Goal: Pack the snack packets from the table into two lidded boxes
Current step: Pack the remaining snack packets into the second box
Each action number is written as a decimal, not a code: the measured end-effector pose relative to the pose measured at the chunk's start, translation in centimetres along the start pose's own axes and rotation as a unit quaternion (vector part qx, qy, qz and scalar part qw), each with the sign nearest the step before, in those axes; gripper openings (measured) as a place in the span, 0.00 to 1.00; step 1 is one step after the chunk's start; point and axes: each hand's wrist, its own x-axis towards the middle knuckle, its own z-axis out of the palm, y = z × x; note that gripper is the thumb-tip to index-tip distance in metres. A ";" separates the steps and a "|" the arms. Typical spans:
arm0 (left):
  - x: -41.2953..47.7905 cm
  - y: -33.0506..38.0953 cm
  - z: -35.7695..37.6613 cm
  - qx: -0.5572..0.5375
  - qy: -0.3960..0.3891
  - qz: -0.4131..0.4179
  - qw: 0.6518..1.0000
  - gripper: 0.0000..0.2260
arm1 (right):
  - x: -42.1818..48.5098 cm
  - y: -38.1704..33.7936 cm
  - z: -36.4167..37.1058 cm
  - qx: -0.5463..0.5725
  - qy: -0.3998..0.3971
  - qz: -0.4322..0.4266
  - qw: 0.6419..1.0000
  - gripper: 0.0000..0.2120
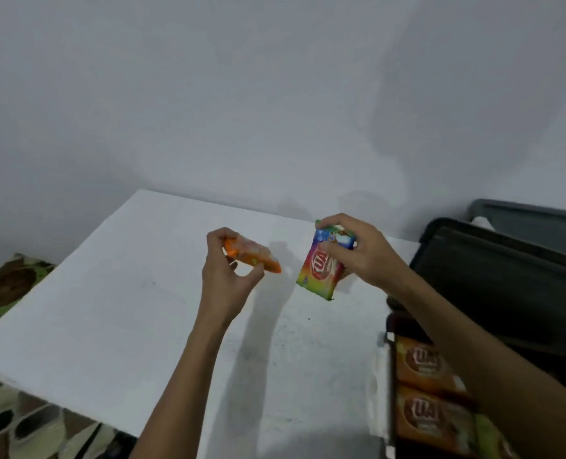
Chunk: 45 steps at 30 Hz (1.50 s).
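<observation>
White table (109, 309) against a plain grey wall (208, 94); patterned cloth (7, 286) off the table's left edge. Both hands are up over the table's middle, and I see no pkts lying on the tabletop.

Left hand (223, 276) pinches an orange packet (258, 256), thumb and fingertips curled on its near end; pkt tilted, clear of the surface. Right hand (364, 253) grips a rainbow packet (321, 270) from above, fingers wrapped round its upper end; pkt hangs near upright, just right of the orange one, not touching it.

Off the table's right edge is an open box (390, 392) w/ brown-orange packets (424, 362) lying flat inside, partly hidden by the right forearm. Further back is a dark lid or 2nd box (506, 286); can't tell which.

Step, prob.: carry both pkts to a box. To do it well, drop the right pkt in first, flat beside those already in. Then bring the left across so the arms don't tangle. Light grip, contents prob. brittle. Leave headroom for the lid.
</observation>
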 end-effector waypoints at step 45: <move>-18.5 6.6 14.8 0.179 -0.311 0.183 0.915 0.17 | -31.1 4.0 -11.5 0.111 0.153 0.179 0.966 0.10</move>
